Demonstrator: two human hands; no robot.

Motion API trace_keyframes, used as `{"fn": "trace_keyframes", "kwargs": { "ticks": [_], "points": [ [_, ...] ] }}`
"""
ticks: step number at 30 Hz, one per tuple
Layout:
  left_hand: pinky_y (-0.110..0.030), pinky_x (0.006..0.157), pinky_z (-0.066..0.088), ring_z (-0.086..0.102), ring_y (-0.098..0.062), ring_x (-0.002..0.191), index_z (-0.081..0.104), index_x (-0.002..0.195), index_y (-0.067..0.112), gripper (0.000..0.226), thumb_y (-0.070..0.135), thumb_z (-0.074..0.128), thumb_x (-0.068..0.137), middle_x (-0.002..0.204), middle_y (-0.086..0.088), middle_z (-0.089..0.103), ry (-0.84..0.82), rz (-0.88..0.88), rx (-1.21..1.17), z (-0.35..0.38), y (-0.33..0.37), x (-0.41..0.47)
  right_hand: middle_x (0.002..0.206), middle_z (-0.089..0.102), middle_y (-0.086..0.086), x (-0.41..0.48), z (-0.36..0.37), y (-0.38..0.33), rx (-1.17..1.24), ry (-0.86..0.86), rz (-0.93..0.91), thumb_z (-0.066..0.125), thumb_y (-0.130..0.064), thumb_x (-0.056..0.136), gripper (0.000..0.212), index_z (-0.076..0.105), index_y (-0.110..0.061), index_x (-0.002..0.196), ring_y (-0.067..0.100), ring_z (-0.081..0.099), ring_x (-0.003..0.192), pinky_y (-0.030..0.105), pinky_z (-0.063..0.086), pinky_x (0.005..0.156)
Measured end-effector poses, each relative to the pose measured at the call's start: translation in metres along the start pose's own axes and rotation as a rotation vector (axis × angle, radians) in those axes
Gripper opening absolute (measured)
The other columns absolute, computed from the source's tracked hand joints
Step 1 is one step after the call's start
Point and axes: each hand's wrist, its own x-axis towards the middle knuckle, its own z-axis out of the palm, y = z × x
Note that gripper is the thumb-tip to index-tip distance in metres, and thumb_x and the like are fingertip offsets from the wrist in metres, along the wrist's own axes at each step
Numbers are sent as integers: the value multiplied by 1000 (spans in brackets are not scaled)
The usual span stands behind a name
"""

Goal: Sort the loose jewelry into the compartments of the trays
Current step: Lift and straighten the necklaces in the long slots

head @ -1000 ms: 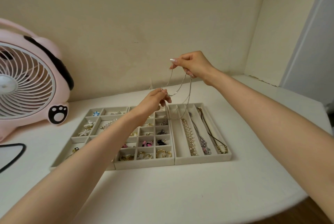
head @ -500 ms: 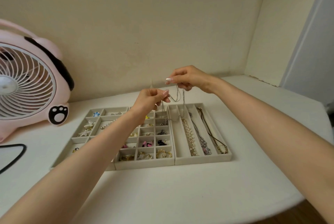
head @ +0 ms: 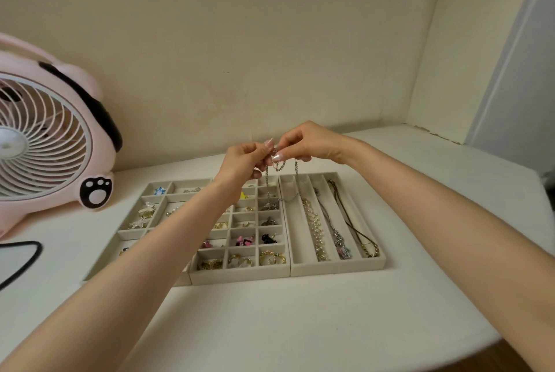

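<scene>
Left hand (head: 241, 163) and right hand (head: 309, 143) meet fingertip to fingertip over the back of the trays, both pinching a silver chain (head: 266, 175); a second ago the right hand held it high and stretched; now it hangs doubled, its low end trailing where the small-compartment tray (head: 240, 278) meets the long-slot tray (head: 336, 272); gathered short, it looks ready for the bare leftmost slot.

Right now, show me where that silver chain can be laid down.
Free: the leftmost long slot of the right tray, beside the pearl strand; only the tail of the silver chain crosses its far end. Bare tabletop lies before the trays too. Crowded: the other three slots and the middle grid tray.
</scene>
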Motion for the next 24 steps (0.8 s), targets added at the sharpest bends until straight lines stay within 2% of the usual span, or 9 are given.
{"fn": "trace_keyframes", "kwargs": {
  "ticks": [6, 12, 15, 18, 24],
  "points": [
    [-15, 48, 34, 38, -5, 49, 66, 79, 14, 21, 26, 55, 93, 57, 5, 45, -20, 6, 53, -5, -1, 0, 62, 53, -5, -1, -3, 1, -48, 1, 6, 71, -5, 80, 15, 61, -15, 74, 5, 40, 54, 17, 30, 47],
    [-13, 47, 32, 37, -4, 48, 70, 88, 10, 21, 28, 60, 89, 57, 6, 48, -93, 24, 149, -12, -4, -3, 63, 56, -6, -3, -11, 0, -36, 63, -13, 74, -7, 77, 12, 64, -14, 76, 3, 42, 53, 15, 31, 46],
    [-13, 46, 32, 38, -3, 45, 64, 80, 16, 8, 22, 65, 85, 61, 3, 58, -72, 38, 145, -12, -4, -4, 56, 56, -13, -1, -13, -2, -48, 87, -22, 75, -6, 76, 12, 66, -14, 74, -2, 42, 50, 16, 31, 47],
    [-13, 45, 31, 39, -2, 44, 60, 76, 17, 11, 20, 67, 84, 62, 4, 63, -45, 49, 125, -12, -4, -3, 53, 52, -14, -1, -13, -6, -69, 106, -28, 75, -9, 76, 13, 67, -17, 73, -3, 42, 48, 16, 31, 49],
    [-16, 48, 30, 40, -3, 47, 64, 77, 15, 23, 21, 51, 95, 66, 3, 59, -175, 34, 146, -16, -8, -6, 50, 50, -14, 0, -13, -8, -47, 156, -53, 76, -9, 75, 11, 68, -16, 72, -2, 41, 48, 13, 31, 47]
  ]
}}
